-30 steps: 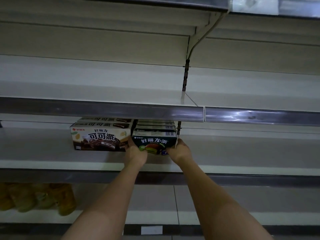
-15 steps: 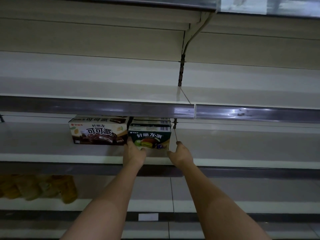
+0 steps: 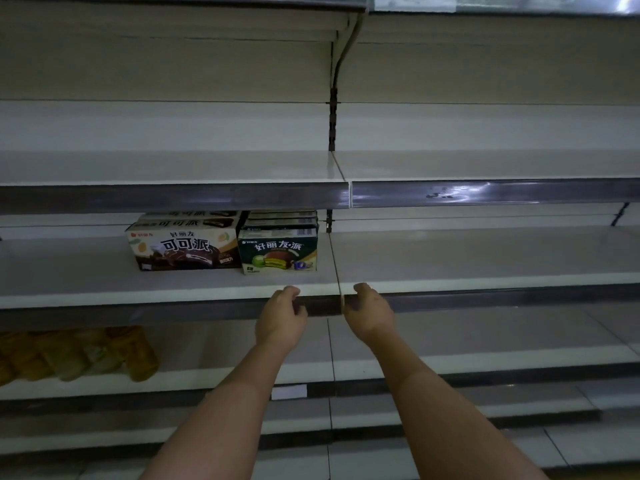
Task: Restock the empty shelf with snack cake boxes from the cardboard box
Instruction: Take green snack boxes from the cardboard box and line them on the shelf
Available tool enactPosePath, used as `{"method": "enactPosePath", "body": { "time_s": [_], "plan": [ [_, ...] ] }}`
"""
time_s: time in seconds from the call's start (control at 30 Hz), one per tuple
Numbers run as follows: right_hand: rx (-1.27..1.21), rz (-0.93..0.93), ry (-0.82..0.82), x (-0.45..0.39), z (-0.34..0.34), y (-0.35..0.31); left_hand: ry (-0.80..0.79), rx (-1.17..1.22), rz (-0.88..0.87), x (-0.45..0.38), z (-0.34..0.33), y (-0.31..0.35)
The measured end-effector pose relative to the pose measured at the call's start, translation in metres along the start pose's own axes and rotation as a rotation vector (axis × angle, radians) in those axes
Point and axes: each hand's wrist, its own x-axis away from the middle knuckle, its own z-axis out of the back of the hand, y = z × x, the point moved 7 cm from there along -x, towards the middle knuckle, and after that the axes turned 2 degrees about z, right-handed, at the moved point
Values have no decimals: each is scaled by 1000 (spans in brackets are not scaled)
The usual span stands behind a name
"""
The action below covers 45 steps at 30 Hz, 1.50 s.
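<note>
Comparing with a second ago: you then had both hands on the green snack cake box (image 3: 278,252); now it stands alone on the middle shelf (image 3: 450,265), touching the brown cocoa box (image 3: 180,249) on its left, with the shelf seam just to its right. Your left hand (image 3: 280,318) and right hand (image 3: 372,315) have drawn back to the shelf's front edge, fingers loosely curled, holding nothing. Judgement: this placement is done; the next box must come from the cardboard box, which is out of view.

Count: green boxes, one at front with edges of about three more showing behind or above; exact number unclear. Brown boxes, one at front, two more edges visible behind. Yellow packets (image 3: 76,355) lie on the lower shelf, blurred, uncounted. Most of the middle shelf is bare.
</note>
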Motion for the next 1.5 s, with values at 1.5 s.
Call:
{"method": "enactPosePath", "body": {
  "time_s": [1.5],
  "plan": [
    [32, -1128, 636, 600, 212, 296, -1050, -111, -823, 508, -248, 242]
  ]
}}
